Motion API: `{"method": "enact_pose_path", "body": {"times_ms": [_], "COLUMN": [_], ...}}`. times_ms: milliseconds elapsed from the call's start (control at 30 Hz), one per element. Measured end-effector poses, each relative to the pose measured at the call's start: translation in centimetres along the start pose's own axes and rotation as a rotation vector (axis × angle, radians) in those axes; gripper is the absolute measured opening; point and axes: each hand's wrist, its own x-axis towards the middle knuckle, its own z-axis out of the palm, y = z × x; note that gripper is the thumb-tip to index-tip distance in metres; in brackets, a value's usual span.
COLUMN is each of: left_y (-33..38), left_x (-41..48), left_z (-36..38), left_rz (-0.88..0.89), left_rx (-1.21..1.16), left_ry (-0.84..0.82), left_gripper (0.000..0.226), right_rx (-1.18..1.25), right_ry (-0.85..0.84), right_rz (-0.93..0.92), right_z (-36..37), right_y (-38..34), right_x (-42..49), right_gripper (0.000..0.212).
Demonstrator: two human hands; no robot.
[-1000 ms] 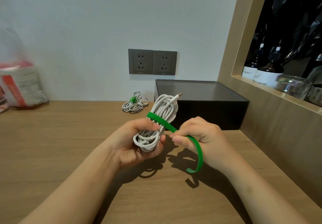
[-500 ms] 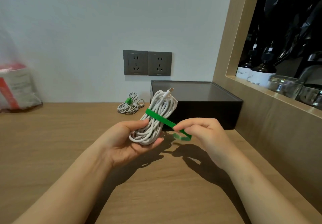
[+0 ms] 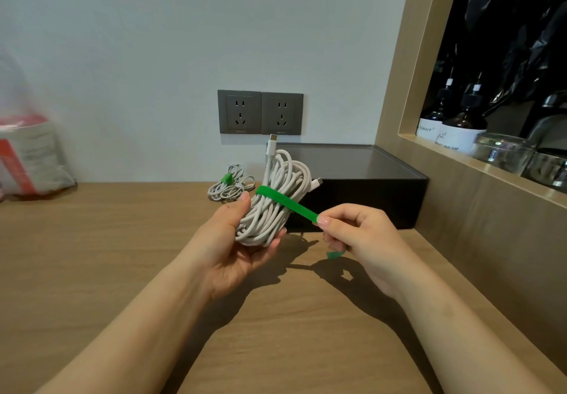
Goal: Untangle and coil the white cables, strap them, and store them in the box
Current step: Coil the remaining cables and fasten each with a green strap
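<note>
Right hand (image 3: pixel 362 234): thumb and forefinger pinch the green strap (image 3: pixel 285 202), the other fingers curled under. The strap runs taut from the pinch up to the bundle. Its loose tail (image 3: pixel 336 254) pokes out below the hand.

Left hand (image 3: pixel 233 246): clasps the lower half of the white cable coil (image 3: pixel 276 179), thumb laid on the near side just under the strap, fingertips wrapped round the bottom loops.

Coil is held in the air, upright, in front of the left front corner of the box (image 3: pixel 368 203). One plug (image 3: pixel 272 143) sticks up past the box's back rim; another points toward the box. The strap makes one band round the coil's waist and looks not yet fastened.

Judgement: the step is cinching.
- Pull in line with the band, not along the coil, or it may slide toward the splayed upper loops.
- Left thumb should pin the band while the free length goes round.
- Lay each turn on the last, then press the tail onto itself.
- Firm, not crushing; the upper loops are loose and would slip out of a slack wrap.

A smaller strapped coil (image 3: pixel 230 183) lies on the desk (image 3: pixel 122 255) just left of the box. Cannot tell whether the box's dark top is a lid or open. Wall sockets (image 3: pixel 260 112) sit above its left end.
</note>
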Motion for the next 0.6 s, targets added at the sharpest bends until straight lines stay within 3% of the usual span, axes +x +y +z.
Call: {"method": "enact_pose_path", "body": {"times_ms": [167, 367, 500, 600], "left_y": [-0.8, -0.8, -0.5, -0.3], "left_x": [0.0, 0.1, -0.4, -0.8], "left_z": [0.5, -0.3, -0.4, -0.7], "left_rz": [-0.005, -0.214, -0.418, -0.504], "left_rx": [0.016, -0.08, -0.079, -0.066], "left_ry": [-0.037, -0.146, -0.305, -0.434], "left_gripper": [0.029, 0.05, 0.025, 0.025], "right_rx": [-0.001, 0.151, 0.233, 0.303], "right_ry": [0.003, -0.059, -0.216, -0.287], "right_rz": [0.041, 0.063, 0.06, 0.071], "right_z": [0.8, 0.9, 0.5, 0.3], "right_y": [-0.1, -0.7, -1.4, -1.6], "right_x": [-0.2, -0.6, -1.2, -1.4], "right_gripper": [0.008, 0.014, 0.028, 0.024]}}
